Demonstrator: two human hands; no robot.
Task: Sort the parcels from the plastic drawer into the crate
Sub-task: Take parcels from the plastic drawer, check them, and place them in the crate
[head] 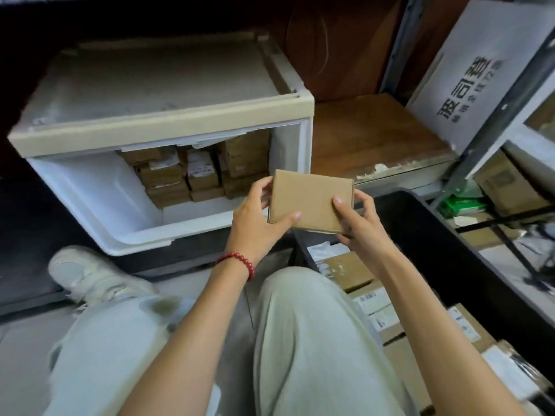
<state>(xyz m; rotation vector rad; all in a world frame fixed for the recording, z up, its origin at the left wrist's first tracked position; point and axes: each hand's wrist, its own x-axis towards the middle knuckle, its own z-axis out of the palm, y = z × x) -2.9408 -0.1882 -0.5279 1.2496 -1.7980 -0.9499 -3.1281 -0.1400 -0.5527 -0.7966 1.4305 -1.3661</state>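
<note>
Two hands, left hand (255,219) and right hand (359,225), grip one parcel (309,199); one drawer (90,190), one crate (420,235).

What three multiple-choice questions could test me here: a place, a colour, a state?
1. Where is the dark crate?
A. On the person's left
B. On the person's right
C. On their lap
2. What colour is the bead bracelet?
A. Red
B. Green
C. Blue
3. The plain cardboard parcel is:
A. Lying on the floor
B. Held in both hands
C. Balanced on a knee
Answers: 1 B, it stands beside the right leg. 2 A, red beads circle the left wrist. 3 B, the left hand and right hand pinch its opposite sides.
</note>
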